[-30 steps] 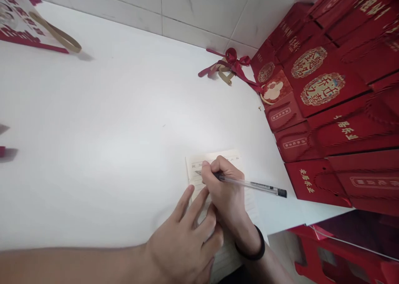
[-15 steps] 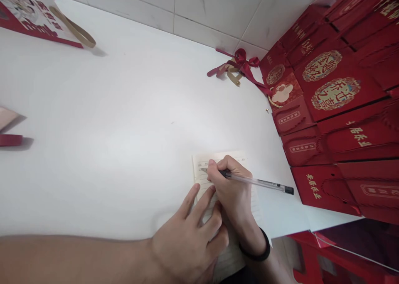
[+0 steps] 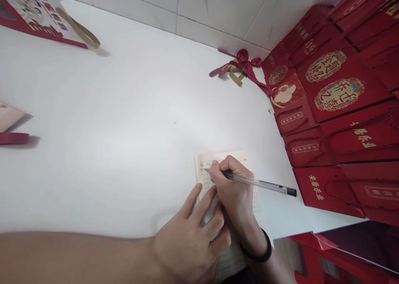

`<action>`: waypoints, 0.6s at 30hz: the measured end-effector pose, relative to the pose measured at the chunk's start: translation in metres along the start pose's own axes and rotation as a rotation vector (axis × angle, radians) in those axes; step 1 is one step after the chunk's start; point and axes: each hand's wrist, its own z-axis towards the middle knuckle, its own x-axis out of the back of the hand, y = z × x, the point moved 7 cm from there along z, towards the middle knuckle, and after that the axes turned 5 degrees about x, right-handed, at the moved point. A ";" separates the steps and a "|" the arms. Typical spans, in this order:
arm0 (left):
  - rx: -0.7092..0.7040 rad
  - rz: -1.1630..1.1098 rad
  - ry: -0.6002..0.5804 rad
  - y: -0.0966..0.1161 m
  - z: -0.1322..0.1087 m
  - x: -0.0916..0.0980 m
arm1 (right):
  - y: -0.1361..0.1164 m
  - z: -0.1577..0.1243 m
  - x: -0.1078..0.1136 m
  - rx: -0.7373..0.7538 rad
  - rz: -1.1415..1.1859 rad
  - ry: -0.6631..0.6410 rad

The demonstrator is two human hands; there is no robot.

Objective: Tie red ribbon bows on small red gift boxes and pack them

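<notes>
A lined notebook (image 3: 204, 156) lies near the table's front edge, with handwriting along its top lines. My right hand (image 3: 235, 188) is closed around a clear pen (image 3: 264, 184) with a black grip and a black end. The pen's tip touches the page at the left of the second written line. My left hand (image 3: 193, 238) rests on the lower left of the notebook, its fingers spread over the paper. Both hands cover much of the page. A black band (image 3: 264, 248) circles my right wrist.
Red gift bags (image 3: 339, 93) with gold lettering line the right side. Red and gold ribbons (image 3: 241, 66) lie by the tiled wall (image 3: 207, 10). A printed box (image 3: 46, 22) with a tan strap is at the far left; a red strap (image 3: 14, 138) lies below it.
The pen tip has moved slightly along the second line, and a small mark now shows to its left. The whole view has shifted slightly; my left hand still lies on the page.
</notes>
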 end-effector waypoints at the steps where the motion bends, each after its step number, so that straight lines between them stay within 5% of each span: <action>1: 0.001 -0.001 0.000 0.000 0.000 0.000 | -0.001 0.000 0.000 0.010 0.003 0.006; 7: 0.018 0.002 -0.002 0.002 -0.003 -0.001 | 0.004 -0.002 0.002 -0.053 0.101 0.014; 12: 0.086 -0.001 -0.118 -0.001 0.000 0.000 | 0.012 0.000 0.013 -0.170 0.448 0.193; 18: -0.044 -0.267 -0.316 0.024 0.009 0.026 | 0.005 0.001 0.026 -0.063 0.660 0.323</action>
